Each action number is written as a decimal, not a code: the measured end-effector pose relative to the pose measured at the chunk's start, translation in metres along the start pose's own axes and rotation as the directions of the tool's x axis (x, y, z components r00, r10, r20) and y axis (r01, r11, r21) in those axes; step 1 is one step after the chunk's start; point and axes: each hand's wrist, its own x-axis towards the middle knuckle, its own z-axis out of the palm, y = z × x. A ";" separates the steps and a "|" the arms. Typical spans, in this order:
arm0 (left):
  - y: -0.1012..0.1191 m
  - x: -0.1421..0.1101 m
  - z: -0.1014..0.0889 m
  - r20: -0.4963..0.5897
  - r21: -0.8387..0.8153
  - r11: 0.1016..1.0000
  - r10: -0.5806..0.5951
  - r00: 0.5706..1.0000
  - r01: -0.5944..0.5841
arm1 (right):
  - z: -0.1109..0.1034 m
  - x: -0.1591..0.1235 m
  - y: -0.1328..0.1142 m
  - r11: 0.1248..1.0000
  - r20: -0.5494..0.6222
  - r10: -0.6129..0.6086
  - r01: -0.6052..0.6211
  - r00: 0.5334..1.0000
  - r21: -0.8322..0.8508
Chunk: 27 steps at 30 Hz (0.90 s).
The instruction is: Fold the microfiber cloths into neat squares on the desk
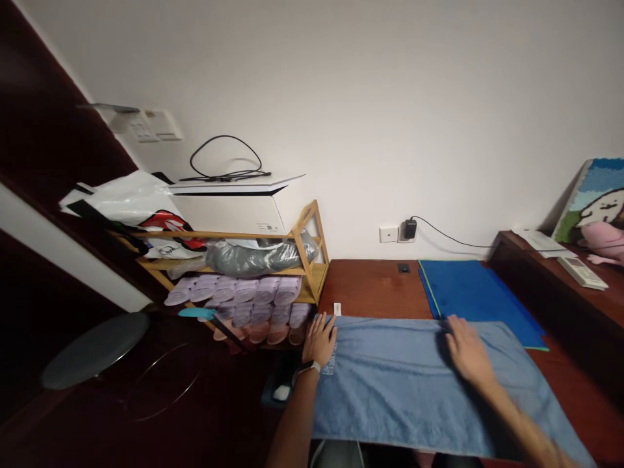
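Note:
A greyish-blue towel lies spread over the reddish-brown desk, with soft wrinkles across it and its near edge hanging toward me. My left hand, with a watch on the wrist, rests flat on the towel's far left corner, fingers stretched out. Close to the far edge, my right hand is over the towel's right half, fingers extended and slightly blurred. Whether the right palm presses on the cloth I cannot tell. A small white tag sticks out past the far left edge.
Beyond the towel lies a blue cloth with green edging. A raised ledge on the right bears a remote control and a pink plush toy. Left of the desk stands a wooden rack of slippers, near a round stool.

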 end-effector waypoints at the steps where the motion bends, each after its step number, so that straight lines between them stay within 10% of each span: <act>1: -0.001 0.000 0.001 0.000 -0.004 1.000 0.001 1.000 -0.001 | 0.007 -0.008 -0.031 0.995 0.015 -0.081 0.080 0.997 0.056; 6: -0.005 0.002 0.006 -0.016 -0.024 1.000 0.006 1.000 -0.007 | 0.033 -0.036 -0.096 0.964 0.148 -0.239 0.216 0.960 0.155; 16: -0.010 0.007 0.010 -0.037 -0.019 0.999 0.034 0.999 -0.035 | -0.007 -0.048 0.168 0.998 0.094 0.060 -0.058 0.994 -0.022; 27: 0.003 0.007 -0.015 -0.160 0.086 0.996 0.040 0.986 -0.026 | 0.000 -0.054 0.171 0.993 0.020 0.116 -0.115 0.993 -0.015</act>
